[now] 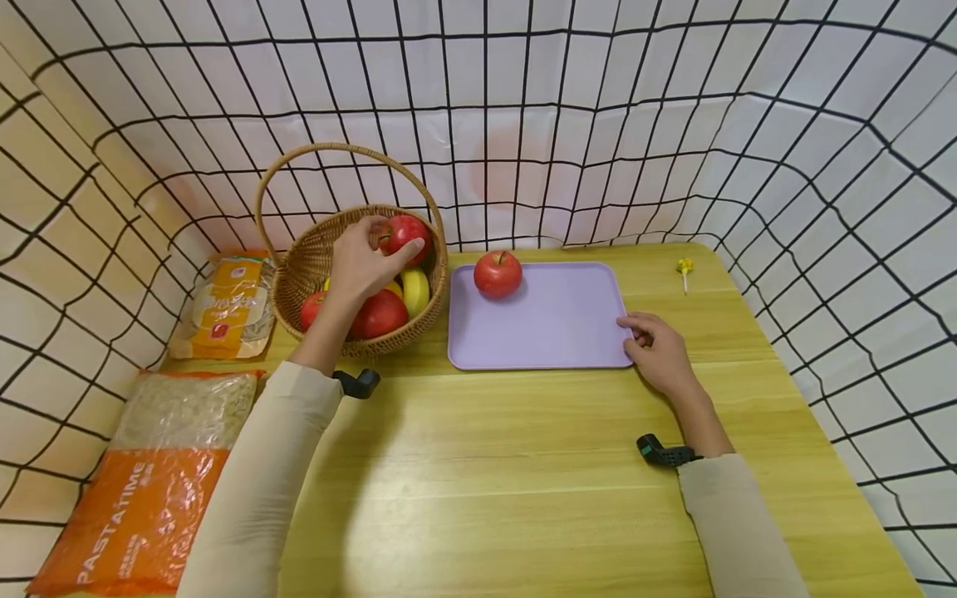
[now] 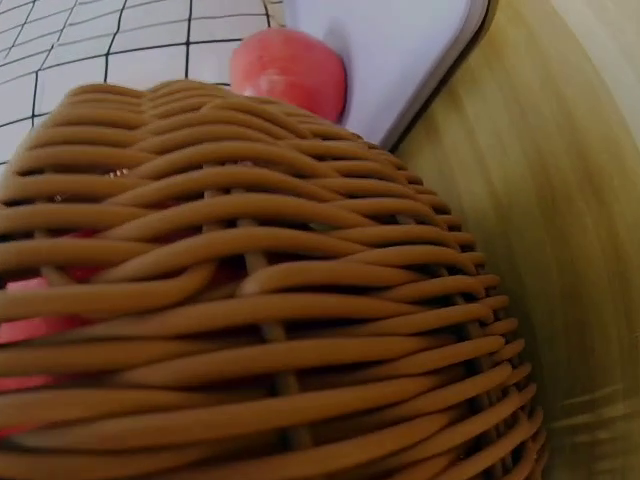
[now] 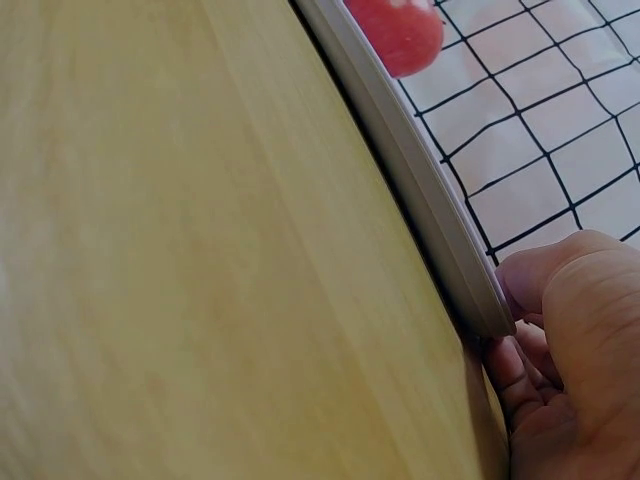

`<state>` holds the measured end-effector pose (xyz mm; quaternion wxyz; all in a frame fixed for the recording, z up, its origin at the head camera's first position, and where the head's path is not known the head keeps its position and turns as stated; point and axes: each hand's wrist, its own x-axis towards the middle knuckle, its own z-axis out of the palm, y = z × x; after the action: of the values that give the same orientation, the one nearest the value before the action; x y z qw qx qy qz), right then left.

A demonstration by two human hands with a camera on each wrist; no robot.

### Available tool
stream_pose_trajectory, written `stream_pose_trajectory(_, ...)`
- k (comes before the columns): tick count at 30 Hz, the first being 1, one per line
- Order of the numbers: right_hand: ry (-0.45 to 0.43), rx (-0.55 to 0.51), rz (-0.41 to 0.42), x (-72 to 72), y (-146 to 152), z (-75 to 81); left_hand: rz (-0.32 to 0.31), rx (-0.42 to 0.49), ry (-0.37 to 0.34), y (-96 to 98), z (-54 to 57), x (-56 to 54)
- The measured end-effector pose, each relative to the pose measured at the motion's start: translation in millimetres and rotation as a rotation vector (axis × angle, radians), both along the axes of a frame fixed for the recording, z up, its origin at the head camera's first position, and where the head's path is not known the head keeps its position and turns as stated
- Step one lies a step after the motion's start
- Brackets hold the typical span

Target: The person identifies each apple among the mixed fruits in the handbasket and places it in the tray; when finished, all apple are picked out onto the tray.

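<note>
My left hand (image 1: 362, 259) reaches into a wicker basket (image 1: 381, 342) and grips a red apple (image 1: 406, 236) at its back right, thumb in front and fingers behind. Below the hand lie more red apples (image 1: 380, 316) and a yellow banana (image 1: 415, 291). On the lilac tray (image 1: 553, 320), another red apple (image 1: 498, 274) sits at the far left corner. My right hand (image 1: 661, 353) pinches the tray's right edge; in the right wrist view the thumb (image 3: 540, 270) lies at the rim with fingers beneath. Basket weave hides the left hand in the left wrist view.
An orange PASTATIME bag (image 1: 149, 490) lies at the left edge of the wooden table (image 1: 508, 473), with a smaller orange packet (image 1: 228, 307) behind it. A small yellow flower on a stick (image 1: 684, 267) lies at the back right. White grid-patterned cloth (image 1: 538, 124) walls the table.
</note>
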<state>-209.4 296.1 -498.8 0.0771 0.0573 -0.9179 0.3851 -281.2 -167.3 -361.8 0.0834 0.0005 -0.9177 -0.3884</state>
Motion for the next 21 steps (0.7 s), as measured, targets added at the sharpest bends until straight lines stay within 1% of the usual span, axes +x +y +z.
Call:
stream_pose_trajectory(6,0.002,-0.020,0.006,1.5,-2.8,0.7,0.019,-0.034,-0.055,-1.8,0.3,-4.4)
stream_pose_trajectory(13,-0.005,-0.027,0.009,1.1,-3.2,-2.6,0.025,-0.061,-0.116,-5.0,0.0,-8.7)
stream_pose_trajectory(21,0.001,-0.015,-0.004,0.9,-1.0,-1.2,-0.016,-0.038,-0.199,-4.5,-2.6,-19.7)
